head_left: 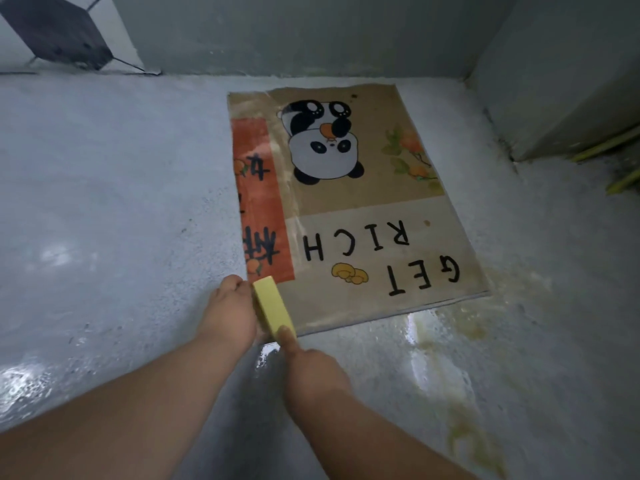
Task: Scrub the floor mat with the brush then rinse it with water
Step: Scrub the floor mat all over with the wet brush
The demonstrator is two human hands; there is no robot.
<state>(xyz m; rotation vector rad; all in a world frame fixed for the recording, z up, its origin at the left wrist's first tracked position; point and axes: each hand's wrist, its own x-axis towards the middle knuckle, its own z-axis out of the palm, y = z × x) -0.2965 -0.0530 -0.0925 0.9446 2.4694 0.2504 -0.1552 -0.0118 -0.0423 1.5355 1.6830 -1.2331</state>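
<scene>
A tan floor mat (349, 202) with a panda picture, an orange side strip and the words "GET RICH" lies flat on the wet grey floor. A yellow brush (272, 304) sits on the mat's near left corner. My left hand (230, 311) grips the brush along its left side, fingers curled under. My right hand (310, 365) is just behind the brush, with its forefinger laid on the brush's near end; its other fingers are hidden.
The wet floor (104, 202) glistens, with yellowish dirty water (460, 341) pooled right of the mat's near edge. Grey walls (311, 32) close the back and right. Yellow rods (609, 147) lie at the far right. A dark object (59, 32) stands at the back left.
</scene>
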